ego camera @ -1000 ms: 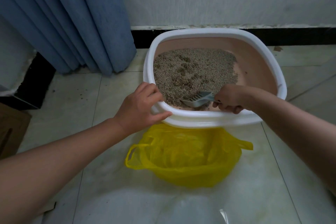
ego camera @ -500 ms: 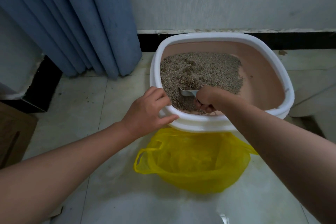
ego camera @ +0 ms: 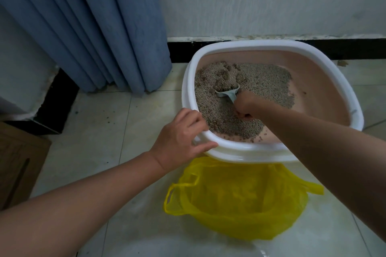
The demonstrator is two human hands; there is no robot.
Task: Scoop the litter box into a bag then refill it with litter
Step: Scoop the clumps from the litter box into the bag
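Note:
A litter box (ego camera: 313,153) with a white rim and pink inside stands on the tiled floor against the wall. Grey-brown litter (ego camera: 263,81) with several clumps fills its left half. My left hand (ego camera: 181,137) grips the box's near-left rim. My right hand (ego camera: 247,106) is inside the box, closed on the handle of a grey scoop (ego camera: 226,93). The scoop's head is dug into the litter below the clumps. An open yellow plastic bag (ego camera: 240,200) lies on the floor just in front of the box.
A blue curtain (ego camera: 94,27) hangs to the left of the box. A brown cardboard box (ego camera: 18,162) sits at the far left edge. White wall with black skirting (ego camera: 179,48) runs behind. Litter specks dot the floor tiles (ego camera: 104,123).
My right hand has pushed the scoop from the box's near edge further in, towards the clumps at the back left. My left hand has stayed on the rim.

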